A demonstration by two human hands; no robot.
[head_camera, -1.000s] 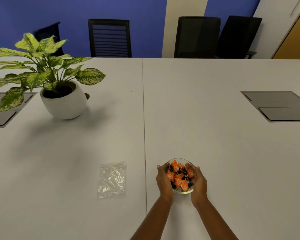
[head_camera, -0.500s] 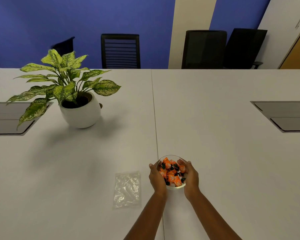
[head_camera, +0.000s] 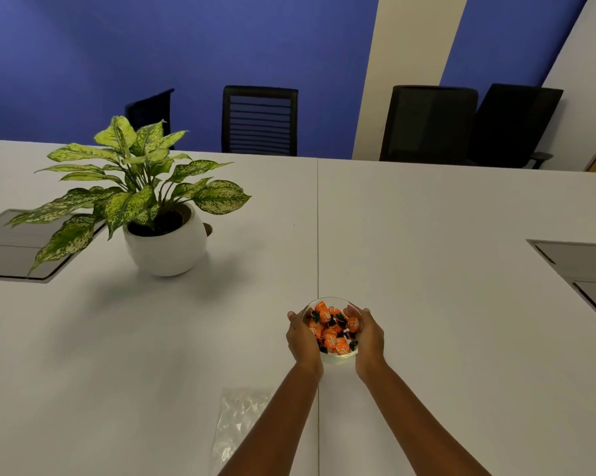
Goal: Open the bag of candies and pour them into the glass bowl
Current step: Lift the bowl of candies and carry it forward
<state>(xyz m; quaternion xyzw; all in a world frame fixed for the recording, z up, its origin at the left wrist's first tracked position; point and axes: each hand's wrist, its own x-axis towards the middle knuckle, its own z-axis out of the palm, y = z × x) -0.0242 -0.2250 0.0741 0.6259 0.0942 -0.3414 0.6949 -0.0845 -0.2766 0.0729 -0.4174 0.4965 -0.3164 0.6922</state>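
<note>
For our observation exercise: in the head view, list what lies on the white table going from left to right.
Potted plant in round white pot → empty clear plastic bag → left hand → glass bowl of orange candies → right hand.

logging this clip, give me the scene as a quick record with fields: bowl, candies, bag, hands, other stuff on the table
bowl: glass bowl on the white table, near its centre seam
candies: orange wrapped candies fill the bowl
bag: clear plastic bag flat on the table, looks empty, partly hidden by the left forearm
hands: left hand and right hand cup the bowl's two sides
other: potted plant in a white pot, far left; grey cable hatches at both table edges
task state: pouring looks done
</note>
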